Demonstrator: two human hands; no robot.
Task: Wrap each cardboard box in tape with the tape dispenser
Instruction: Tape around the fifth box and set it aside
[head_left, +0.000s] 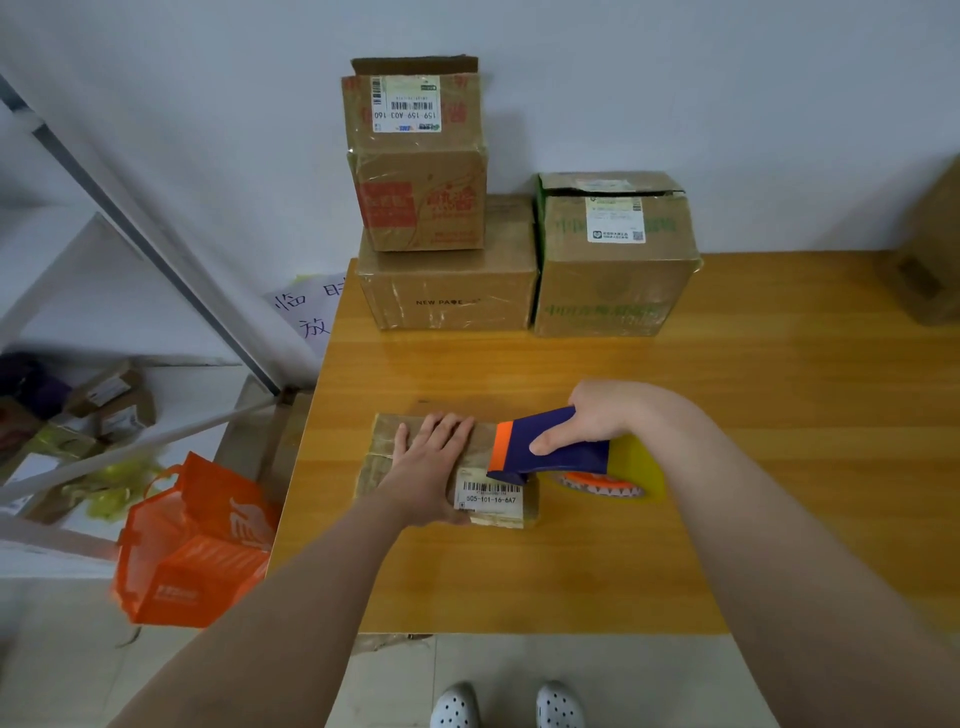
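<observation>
A small flat cardboard box (379, 452) with a white barcode label lies on the wooden table (571, 571) near its left front. My left hand (426, 467) presses flat on the box top, fingers straight. My right hand (592, 415) grips the blue and orange tape dispenser (550, 447), whose orange front edge sits on the box's right part. A roll of clear yellowish tape (634, 467) is mounted at the dispenser's right end.
At the back of the table stand a wide box (447, 291) with a smaller red-printed box (421, 171) stacked on it, and a green-printed box (613, 260) to their right. Another box (930, 260) is at the far right. An orange bag (192, 545) and metal shelving (130, 312) are on the left.
</observation>
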